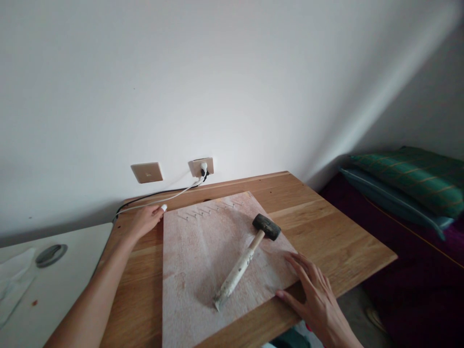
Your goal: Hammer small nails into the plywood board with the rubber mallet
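Note:
A pale wooden board [188, 285] lies on the table, with several thin nails [209, 212] standing in a row near its far edge. Across its middle rests a mallet with a black head [267, 226] and a worn, white-smeared wooden handle [237, 270]. My left hand [147, 221] is closed at the board's far left corner, fingers curled against the edge; a small white covering or piece [164, 208] shows at a fingertip. My right hand [313, 290] grips the near right corner, thumb at the front edge and fingers along the right side. Neither hand touches the mallet.
The wooden table [348, 241] stands against a wall with a socket [201, 167] and plugged-in cables [170, 195]. A second wall plate [147, 172] is to its left. A white surface [68, 280] adjoins on the left. Green pillows [409, 179] lie on a purple-covered bed at right.

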`<state>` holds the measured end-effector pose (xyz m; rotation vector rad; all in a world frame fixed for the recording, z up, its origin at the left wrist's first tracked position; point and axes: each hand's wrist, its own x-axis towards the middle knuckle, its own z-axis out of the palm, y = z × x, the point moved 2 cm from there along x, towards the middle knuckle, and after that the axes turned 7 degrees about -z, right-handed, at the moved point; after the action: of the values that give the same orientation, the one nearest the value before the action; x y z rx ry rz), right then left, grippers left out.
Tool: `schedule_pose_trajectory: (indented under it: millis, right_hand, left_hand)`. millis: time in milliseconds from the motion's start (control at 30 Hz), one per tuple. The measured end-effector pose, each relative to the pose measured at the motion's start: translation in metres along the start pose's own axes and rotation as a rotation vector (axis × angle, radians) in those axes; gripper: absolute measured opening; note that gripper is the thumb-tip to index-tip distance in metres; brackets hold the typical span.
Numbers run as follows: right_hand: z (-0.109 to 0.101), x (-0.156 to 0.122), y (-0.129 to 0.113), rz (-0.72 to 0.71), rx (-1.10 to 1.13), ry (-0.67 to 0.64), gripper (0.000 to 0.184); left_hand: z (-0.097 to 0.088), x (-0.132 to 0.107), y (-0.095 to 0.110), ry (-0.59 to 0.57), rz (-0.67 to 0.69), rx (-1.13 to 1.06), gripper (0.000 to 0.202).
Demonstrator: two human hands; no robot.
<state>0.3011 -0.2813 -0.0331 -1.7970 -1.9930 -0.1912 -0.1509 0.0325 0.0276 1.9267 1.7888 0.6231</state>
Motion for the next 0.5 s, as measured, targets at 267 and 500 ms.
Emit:
schedule_pose_trajectory:
  millis: [267,500]
  right_hand:
    - [-0.005,0.004,0.0,-0.021,-0.028,0.001,0.07]
    - [-0.002,0.006,0.007,-0.008,-0.078,0.027,0.075]
  left_hand:
    - [0.004,-0.006,0.011,0.029,0.035,0.134,0.039]
    - [0.012,0.0,0.027,0.018,0.055,0.393,0.042]
